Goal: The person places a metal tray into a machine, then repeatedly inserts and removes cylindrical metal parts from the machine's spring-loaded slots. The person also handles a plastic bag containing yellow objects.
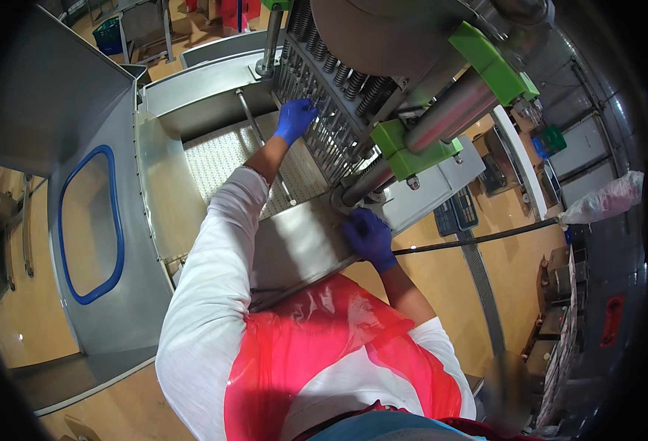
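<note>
My left hand (297, 120), in a blue glove, reaches over a steel machine to a bank of thin upright metal needles (331, 143). Its fingers are bent together at the needles; whether they pinch one is too small to tell. Gloved in blue too, my right hand (369, 234) is at the machine's near steel ledge (294, 246), beside the foot of a thick metal post (368, 182). Its fingers are curled in, and what they may hold is hidden. Below my left forearm lie a perforated white bed (214, 165) and a thin metal rod (254, 125).
Coil springs (353, 84) and green clamp blocks (411, 151) sit above the needles. On the left stands a steel panel with a blue-rimmed opening (120, 228). A black cable (478, 239) runs right to a plastic-wrapped end (603, 200). A floor drain (484, 294) crosses the tan floor.
</note>
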Demonstrator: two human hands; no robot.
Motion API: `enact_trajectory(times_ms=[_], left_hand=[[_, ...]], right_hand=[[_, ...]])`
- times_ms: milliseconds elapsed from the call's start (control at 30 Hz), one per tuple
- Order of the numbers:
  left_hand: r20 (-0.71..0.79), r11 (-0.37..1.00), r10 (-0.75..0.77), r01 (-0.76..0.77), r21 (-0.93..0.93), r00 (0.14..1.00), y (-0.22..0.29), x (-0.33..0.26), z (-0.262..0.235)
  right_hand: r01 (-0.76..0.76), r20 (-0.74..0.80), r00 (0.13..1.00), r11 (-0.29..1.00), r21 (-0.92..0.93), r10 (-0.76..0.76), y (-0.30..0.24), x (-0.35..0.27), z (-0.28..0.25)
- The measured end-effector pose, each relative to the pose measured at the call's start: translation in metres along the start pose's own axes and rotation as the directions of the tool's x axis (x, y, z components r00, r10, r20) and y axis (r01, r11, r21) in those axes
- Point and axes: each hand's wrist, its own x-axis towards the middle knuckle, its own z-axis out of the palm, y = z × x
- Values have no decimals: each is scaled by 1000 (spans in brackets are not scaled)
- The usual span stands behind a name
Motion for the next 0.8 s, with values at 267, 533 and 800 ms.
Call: enact_trajectory(times_ms=[267, 533, 800], left_hand=[[98, 939, -222, 240, -245, 970, -2, -2, 0], [46, 963, -178, 183, -198, 983, -6, -1, 4], [104, 990, -139, 142, -23, 985, 1, 7, -8]], right_hand=[[12, -38, 999, 1000, -17, -13, -3, 2, 0], [50, -74, 996, 999, 17, -48, 5, 3, 4], [27, -54, 998, 999, 22, -26, -1, 4, 2]])
